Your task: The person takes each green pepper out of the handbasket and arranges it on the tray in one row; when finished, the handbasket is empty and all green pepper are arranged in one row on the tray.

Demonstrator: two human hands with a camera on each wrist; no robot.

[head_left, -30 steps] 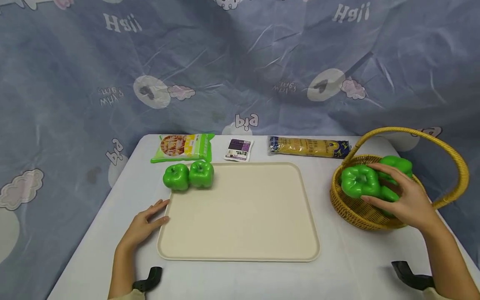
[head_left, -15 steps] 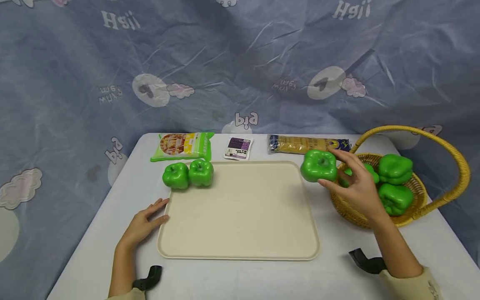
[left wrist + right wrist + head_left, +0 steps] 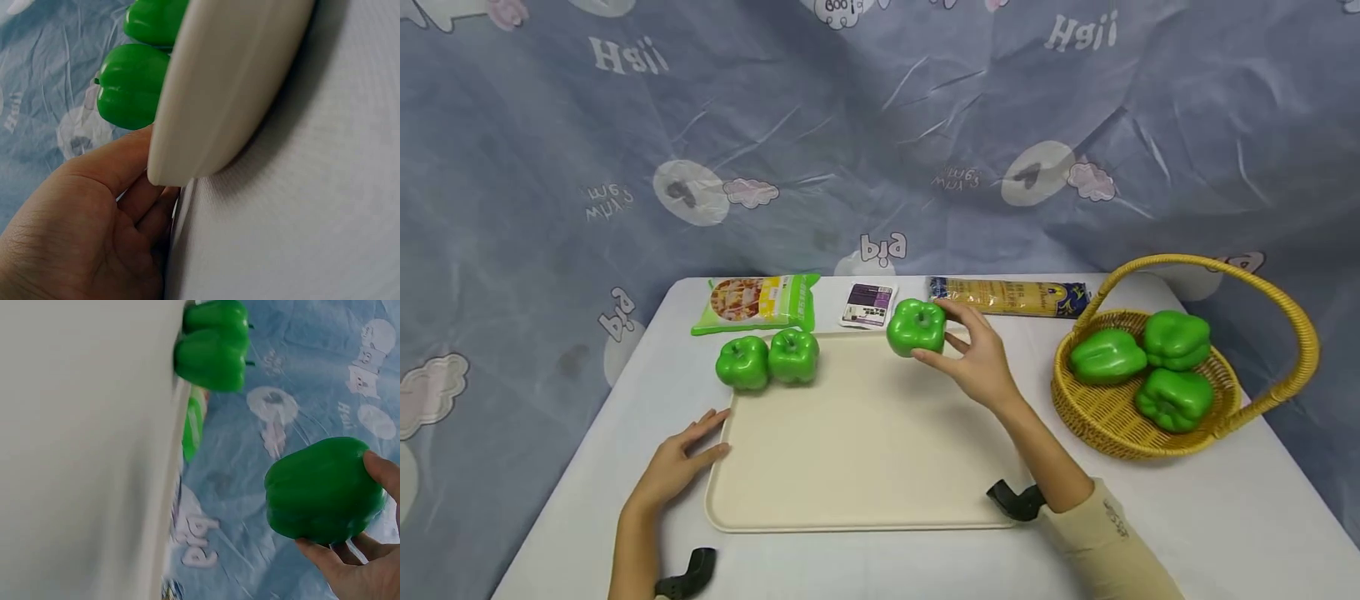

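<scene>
In the head view my right hand (image 3: 977,358) holds a green bell pepper (image 3: 916,327) between thumb and fingers, above the far part of the cream tray (image 3: 872,450). The right wrist view shows this held bell pepper (image 3: 325,490) apart from the tray surface. My left hand (image 3: 673,467) rests at the tray's left edge, its fingers fairly straight. In the left wrist view the left hand's (image 3: 87,219) fingertips meet the tray rim (image 3: 206,112). Two more bell peppers, one on the left (image 3: 742,362) and one on the right (image 3: 793,356), stand side by side at the tray's far left corner.
A yellow wicker basket (image 3: 1093,429) with a tall handle stands at the right, holding several green bell peppers. Along the back lie a green food packet (image 3: 756,302), a small purple-and-white packet (image 3: 868,305) and a long yellow pack (image 3: 1011,297). A patterned blue cloth (image 3: 850,125) hangs behind.
My right hand has lifted a bell pepper out of the basket and carried it left over the tray. The left hand keeps its place at the tray's edge.
</scene>
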